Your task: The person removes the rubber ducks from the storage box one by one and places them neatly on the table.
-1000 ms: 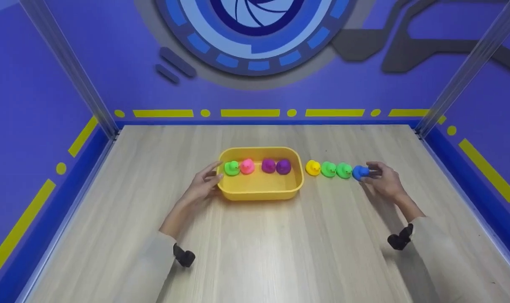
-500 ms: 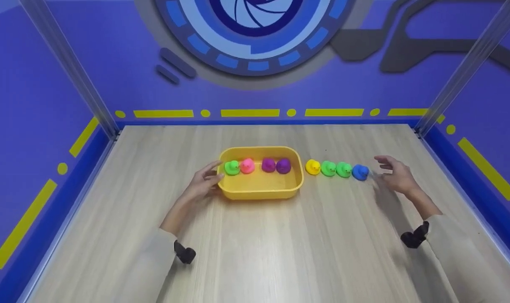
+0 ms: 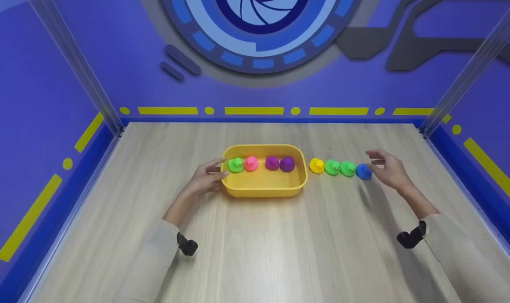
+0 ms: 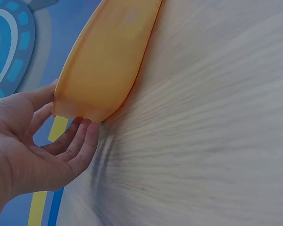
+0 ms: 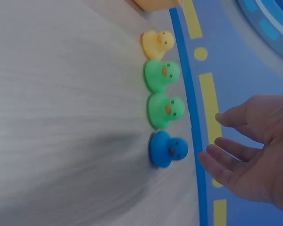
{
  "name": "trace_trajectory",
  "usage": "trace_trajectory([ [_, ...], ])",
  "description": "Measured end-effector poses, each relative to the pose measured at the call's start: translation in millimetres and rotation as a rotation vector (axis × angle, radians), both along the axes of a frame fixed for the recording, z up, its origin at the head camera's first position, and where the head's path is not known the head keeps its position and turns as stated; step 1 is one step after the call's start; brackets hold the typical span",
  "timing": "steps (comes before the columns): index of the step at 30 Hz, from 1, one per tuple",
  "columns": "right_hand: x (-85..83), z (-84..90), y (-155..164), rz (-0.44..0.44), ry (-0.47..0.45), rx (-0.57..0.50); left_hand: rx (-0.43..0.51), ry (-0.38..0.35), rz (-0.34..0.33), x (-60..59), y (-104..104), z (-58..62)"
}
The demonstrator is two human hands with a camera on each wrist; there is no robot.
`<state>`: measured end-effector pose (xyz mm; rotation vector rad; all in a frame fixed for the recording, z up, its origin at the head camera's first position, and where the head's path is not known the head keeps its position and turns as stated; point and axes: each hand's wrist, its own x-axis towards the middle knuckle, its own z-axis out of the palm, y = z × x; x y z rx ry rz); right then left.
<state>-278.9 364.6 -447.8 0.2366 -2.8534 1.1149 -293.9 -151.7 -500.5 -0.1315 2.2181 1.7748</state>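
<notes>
A yellow plastic tub (image 3: 264, 192) stands on the table with a green duck (image 3: 235, 165), a pink duck (image 3: 251, 163) and two purple ducks (image 3: 287, 164) inside. At its left end rests my left hand (image 3: 206, 175); in the left wrist view the loosely bent fingers (image 4: 87, 141) touch the outer end wall. To the tub's right, a yellow duck (image 3: 316, 165), two green ducks (image 3: 339, 168) and a blue duck (image 3: 363, 171) form a row. My right hand (image 3: 390, 170) hovers by the blue duck, fingers apart; the right wrist view shows a gap between them.
The wooden tabletop (image 3: 263, 244) is enclosed by a blue back wall (image 3: 343, 92) and side walls with metal posts (image 3: 76, 63) at the corners. A black wrist camera sits on each sleeve (image 3: 452, 244).
My right hand has let go of the blue duck, drawn back to the right, then come back toward it with nothing held. The left hand stays at the tub. The head view shifts slightly.
</notes>
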Motion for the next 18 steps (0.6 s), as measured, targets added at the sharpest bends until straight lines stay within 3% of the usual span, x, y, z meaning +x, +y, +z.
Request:
trace_trajectory([
  [6,-3.4,13.0,-26.2,0.054,0.053,0.015,-0.014,0.001,-0.037,-2.9,-1.0,1.7],
  [18,-18.8,22.4,-80.7,0.174,0.006,-0.005,-0.063,0.002,-0.060,-2.1,-6.7,1.5],
])
